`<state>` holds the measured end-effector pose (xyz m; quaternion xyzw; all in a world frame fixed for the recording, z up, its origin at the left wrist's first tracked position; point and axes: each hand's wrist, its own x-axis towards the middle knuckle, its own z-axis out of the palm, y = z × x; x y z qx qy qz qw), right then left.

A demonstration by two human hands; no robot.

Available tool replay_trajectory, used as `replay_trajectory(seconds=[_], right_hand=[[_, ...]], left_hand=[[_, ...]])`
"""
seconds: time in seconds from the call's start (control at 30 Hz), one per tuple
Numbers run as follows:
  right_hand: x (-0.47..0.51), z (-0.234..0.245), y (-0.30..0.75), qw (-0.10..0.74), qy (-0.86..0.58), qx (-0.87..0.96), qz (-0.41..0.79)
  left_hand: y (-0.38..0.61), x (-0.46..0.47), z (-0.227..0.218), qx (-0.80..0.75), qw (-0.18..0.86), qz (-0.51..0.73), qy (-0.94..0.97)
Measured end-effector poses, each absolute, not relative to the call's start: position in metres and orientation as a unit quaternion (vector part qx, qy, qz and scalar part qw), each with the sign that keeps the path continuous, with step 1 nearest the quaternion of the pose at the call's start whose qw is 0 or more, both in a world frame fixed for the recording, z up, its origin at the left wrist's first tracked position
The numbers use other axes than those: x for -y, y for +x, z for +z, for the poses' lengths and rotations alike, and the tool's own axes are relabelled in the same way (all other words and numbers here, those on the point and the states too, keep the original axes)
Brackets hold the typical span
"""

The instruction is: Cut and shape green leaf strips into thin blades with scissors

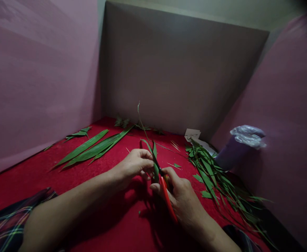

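Observation:
Between the fingers of my left hand (139, 162) is a green leaf piece (156, 171), with a thin stem (144, 127) rising above it. My right hand (183, 192) is closed around the red handles of scissors (167, 199). The dark blades point up and away, close against the leaf; whether they are cutting into it I cannot tell. Both hands are near the middle, above the red cloth (108, 224). Some of my left fingertips are hidden behind the leaf.
Long green leaves (95, 148) lie at the left. A heap of leafy stems (216, 178) spreads at the right, beside a purple container (229, 150) topped with clear plastic. Thin sticks (174, 145) and a white card (192, 134) lie toward the back. Pink walls stand on both sides.

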<state>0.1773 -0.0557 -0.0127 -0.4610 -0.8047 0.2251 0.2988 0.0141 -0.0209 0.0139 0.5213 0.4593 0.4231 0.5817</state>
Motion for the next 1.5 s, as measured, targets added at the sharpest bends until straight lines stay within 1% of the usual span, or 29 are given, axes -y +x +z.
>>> replay_trajectory(seconds=[0.37, 0.8, 1.07, 1.5], right_hand=[[0.0552, -0.0143, 0.1777, 0.302, -0.463, 0.807, 0.21], [0.0547, -0.0124, 0.1774, 0.298, -0.46, 0.806, 0.224], [0.0542, -0.0157, 0.178, 0.3, -0.463, 0.808, 0.206], [0.0561, -0.0132, 0.1772, 0.295, -0.462, 0.808, 0.215]], left_hand=[[0.0134, 0.0198, 0.0117, -0.461, 0.582, 0.421, 0.521], [0.0142, 0.0207, 0.0135, -0.463, 0.583, 0.421, 0.519], [0.0143, 0.0203, 0.0125, -0.465, 0.582, 0.421, 0.517], [0.0148, 0.021, 0.0138, -0.463, 0.583, 0.423, 0.517]])
